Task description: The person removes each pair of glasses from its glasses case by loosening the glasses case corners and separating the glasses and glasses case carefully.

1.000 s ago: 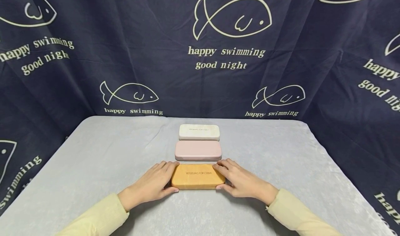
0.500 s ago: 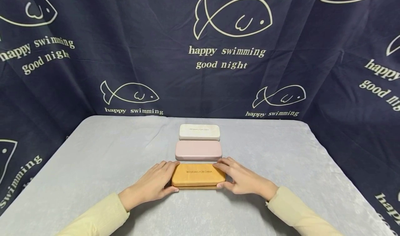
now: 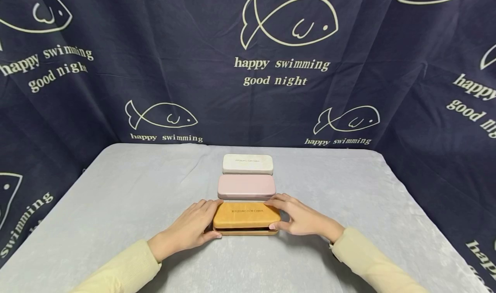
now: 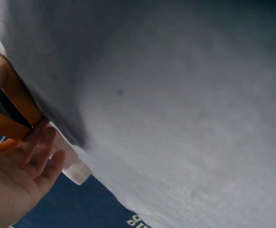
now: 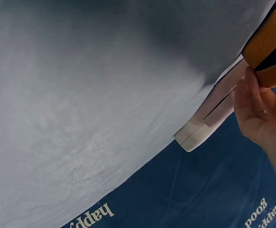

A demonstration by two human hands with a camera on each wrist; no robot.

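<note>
Nearest me on the table lies an orange-yellow glasses case (image 3: 246, 216) printed "REFUELING FOR CHINA". Its lid is partly raised, and a dark gap shows along the front. My left hand (image 3: 189, 226) holds the left end, thumb low on the base at the front, fingers toward the back. At the right end my right hand (image 3: 301, 216) grips the lid, its thumb at the lid's front edge. The left wrist view shows the parted case (image 4: 22, 97) from its end; part of it is out of frame. In the right wrist view, the case (image 5: 267, 42) is also cut off.
Just behind the orange-yellow case sits a closed pink case (image 3: 246, 185), with a closed white case (image 3: 247, 163) behind that. All rest on a pale grey cloth-covered table (image 3: 124, 189). A dark blue curtain (image 3: 217, 77) with fish prints hangs around the table's back and sides.
The orange-yellow case was closed a second ago; its front edge has since lifted, widening the gap. My right hand has risen slightly with the lid. The left hand has stayed in place.
</note>
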